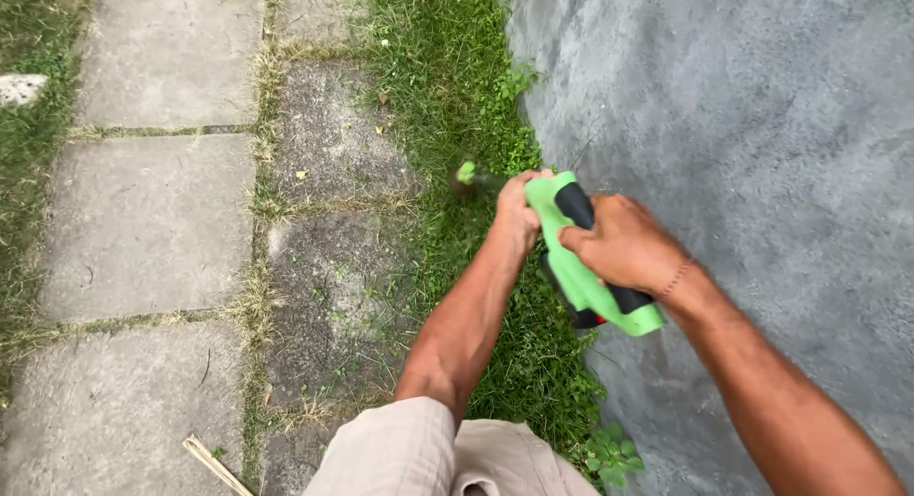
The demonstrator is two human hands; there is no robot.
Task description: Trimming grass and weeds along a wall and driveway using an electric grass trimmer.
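Trimmer, green and black, is held over the grass strip between the paving slabs on the left and the grey wall; left hand clasps its front end; right hand is clenched round the black handle.

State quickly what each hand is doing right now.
Left hand: closed on the front of the green trimmer.
Right hand: closed around the trimmer's black handle.
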